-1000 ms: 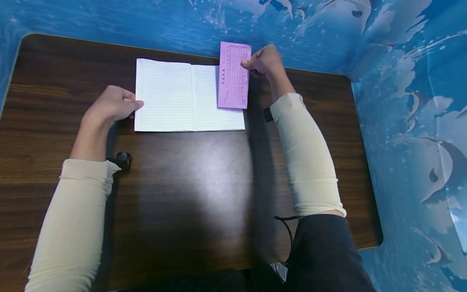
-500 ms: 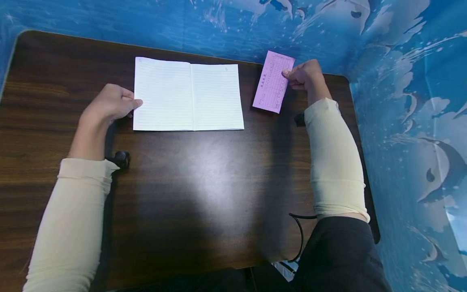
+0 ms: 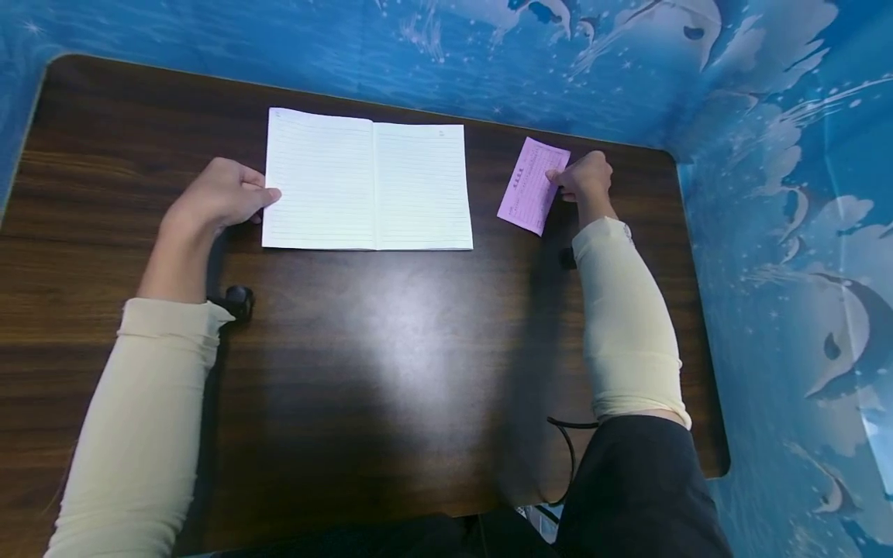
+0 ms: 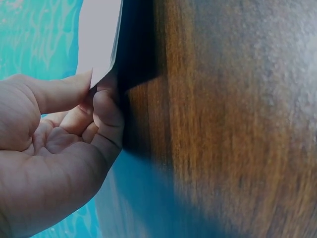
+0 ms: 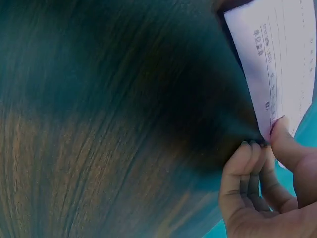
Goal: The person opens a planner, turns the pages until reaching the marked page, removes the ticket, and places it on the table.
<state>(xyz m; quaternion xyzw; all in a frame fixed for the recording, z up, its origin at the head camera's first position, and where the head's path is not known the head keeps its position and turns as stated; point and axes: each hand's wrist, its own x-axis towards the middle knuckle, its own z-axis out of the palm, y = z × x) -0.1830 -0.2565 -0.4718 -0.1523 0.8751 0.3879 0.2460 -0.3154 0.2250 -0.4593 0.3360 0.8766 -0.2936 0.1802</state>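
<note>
An open notebook (image 3: 370, 186) with blank ruled pages lies toward the back of the table. My left hand (image 3: 222, 194) pinches its left edge between thumb and fingers; in the left wrist view the thumb (image 4: 67, 93) rests on top of the pages (image 4: 99, 39) with fingers beneath. To the right of the notebook, apart from it, is a pink printed slip (image 3: 533, 186), tilted a little. My right hand (image 3: 586, 182) pinches the slip's right edge. In the right wrist view the slip (image 5: 277, 64) is held between thumb and fingertips, with the other fingers curled under.
The dark wooden table (image 3: 391, 372) extends around both items. A blue curtain (image 3: 314, 54) with dolphins stands along the back and right edges. Near the front edge, a black cable (image 3: 568, 449) hangs beside the right arm.
My right hand has carried the pink slip off the notebook's right page, first to the right, then lower toward the table and nearer me. The left hand stays on the notebook's edge.
</note>
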